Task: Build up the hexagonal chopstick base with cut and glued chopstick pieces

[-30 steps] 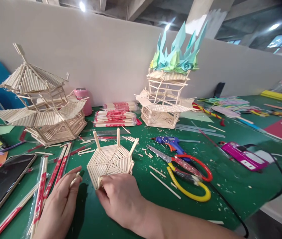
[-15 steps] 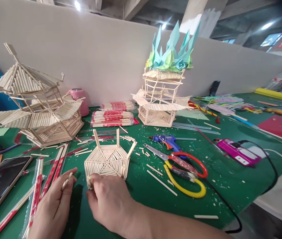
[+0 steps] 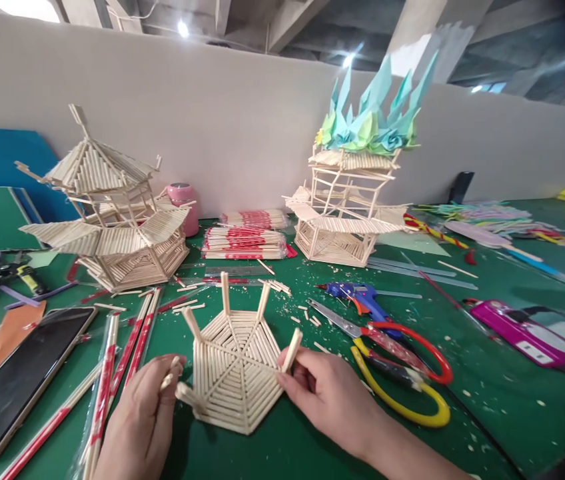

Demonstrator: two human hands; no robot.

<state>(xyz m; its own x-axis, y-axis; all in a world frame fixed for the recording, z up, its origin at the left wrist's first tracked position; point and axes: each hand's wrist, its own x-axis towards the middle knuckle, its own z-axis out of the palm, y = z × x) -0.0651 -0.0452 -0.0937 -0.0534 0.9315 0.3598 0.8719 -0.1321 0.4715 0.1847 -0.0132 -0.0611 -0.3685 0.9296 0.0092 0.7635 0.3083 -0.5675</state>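
A hexagonal base of wooden sticks (image 3: 240,363) lies on the green table in front of me, with several short posts rising from its corners. My right hand (image 3: 322,387) pinches the post (image 3: 291,350) at its right corner between thumb and fingers. To the left of the base, my left hand (image 3: 140,413) is closed around short stick pieces (image 3: 170,373) whose ends poke out between thumb and fingers. It is close to the tilted post (image 3: 190,396) at the near left corner; a small gap shows between them.
Scissors (image 3: 392,360) and a blue glue gun (image 3: 357,297) lie to the right, near a magenta power strip (image 3: 527,333). A phone (image 3: 22,380) and wrapped chopsticks (image 3: 100,393) are at left. Two stick pavilions (image 3: 122,247) (image 3: 342,233) stand behind, with packed chopsticks (image 3: 245,241) between.
The base has turned and tipped toward me, showing more of its floor. My right hand has moved from its near left corner to the right corner post. The view has shifted left.
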